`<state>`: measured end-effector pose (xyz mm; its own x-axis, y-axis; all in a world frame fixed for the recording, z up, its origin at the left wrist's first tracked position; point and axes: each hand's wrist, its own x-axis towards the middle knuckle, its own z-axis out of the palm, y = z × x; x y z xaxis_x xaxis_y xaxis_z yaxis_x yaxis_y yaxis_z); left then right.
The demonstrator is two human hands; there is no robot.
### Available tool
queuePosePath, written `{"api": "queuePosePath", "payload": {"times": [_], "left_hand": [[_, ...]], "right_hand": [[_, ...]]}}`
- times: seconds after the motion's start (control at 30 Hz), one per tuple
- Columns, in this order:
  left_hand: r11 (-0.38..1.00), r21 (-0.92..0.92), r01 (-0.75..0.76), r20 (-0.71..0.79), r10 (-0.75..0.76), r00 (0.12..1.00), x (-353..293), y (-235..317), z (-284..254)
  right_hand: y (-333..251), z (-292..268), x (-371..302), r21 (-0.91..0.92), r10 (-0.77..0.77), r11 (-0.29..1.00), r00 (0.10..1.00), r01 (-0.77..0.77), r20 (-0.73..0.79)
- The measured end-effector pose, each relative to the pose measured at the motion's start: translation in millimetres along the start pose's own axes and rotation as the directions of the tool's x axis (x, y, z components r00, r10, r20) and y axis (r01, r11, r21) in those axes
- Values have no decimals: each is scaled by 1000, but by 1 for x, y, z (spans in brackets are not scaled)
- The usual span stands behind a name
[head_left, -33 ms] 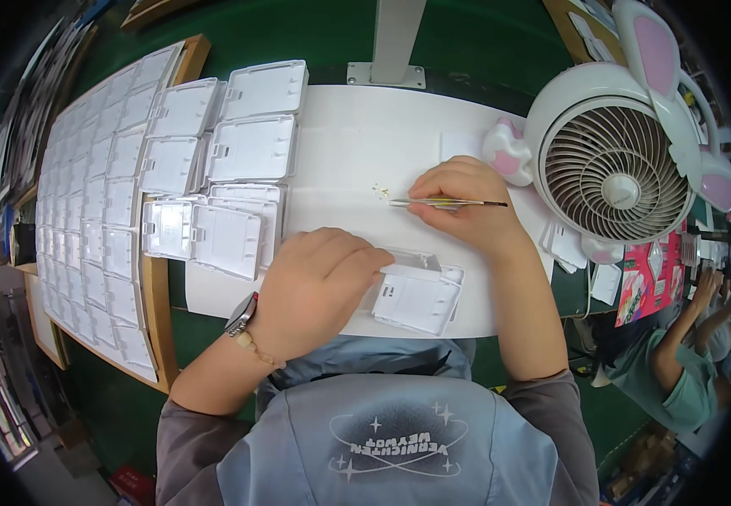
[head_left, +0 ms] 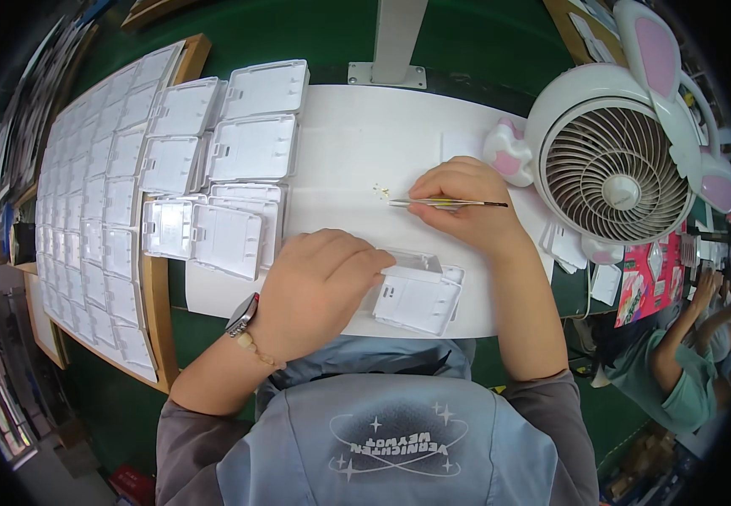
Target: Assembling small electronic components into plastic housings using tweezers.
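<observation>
My right hand [head_left: 458, 198] is closed in a pinch around slim tweezers [head_left: 445, 202], tips toward the left. Beside those tips, several tiny gold-coloured pieces [head_left: 381, 193] lie scattered on the white work surface [head_left: 357, 143]. Lower down, my left hand [head_left: 319, 274] has its fingers bent over the left end of a small white plastic cover [head_left: 416, 263], gripping it. That cover is tilted up at the far edge of a flat white plastic panel [head_left: 418, 302], which lies near the front edge. My left thumb is hidden beneath the hand.
Stacked white plastic panels [head_left: 251, 148] stand to the left, beside a wooden-edged board [head_left: 159, 312] covered with rows of similar panels. A white rabbit-eared fan [head_left: 618, 169] occupies the right. A metal post [head_left: 395, 51] rises at the back. Another person's arm [head_left: 677, 354] shows at far right.
</observation>
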<state>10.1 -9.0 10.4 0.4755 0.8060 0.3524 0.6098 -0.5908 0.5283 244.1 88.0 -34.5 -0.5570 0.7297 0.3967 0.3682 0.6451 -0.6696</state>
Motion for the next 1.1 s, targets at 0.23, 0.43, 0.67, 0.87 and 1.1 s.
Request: {"api": "queuePosePath", "payload": {"times": [0.23,0.43,0.67,0.87,1.1], "left_hand": [[997,-75,-27,9,27,1000,-3,-1,5],[982,-182,-53,-3,54,999,1,-11,14],[967,-253,-17,-68,0,998,1,-21,30],[928,-371,13,-35,-28,999,3,-26,30],[884,-466,39,-25,-57,998,4,-30,32]], "right_hand": [[1,0,1,-16,-28,999,1000,28,-3],[-2,-3,1,-26,-22,999,998,21,-60],[2,-5,0,-60,-74,996,989,67,-129],[-1,-6,-1,-79,-28,997,998,23,-59],[0,-4,0,-64,-17,998,999,13,-50]]}}
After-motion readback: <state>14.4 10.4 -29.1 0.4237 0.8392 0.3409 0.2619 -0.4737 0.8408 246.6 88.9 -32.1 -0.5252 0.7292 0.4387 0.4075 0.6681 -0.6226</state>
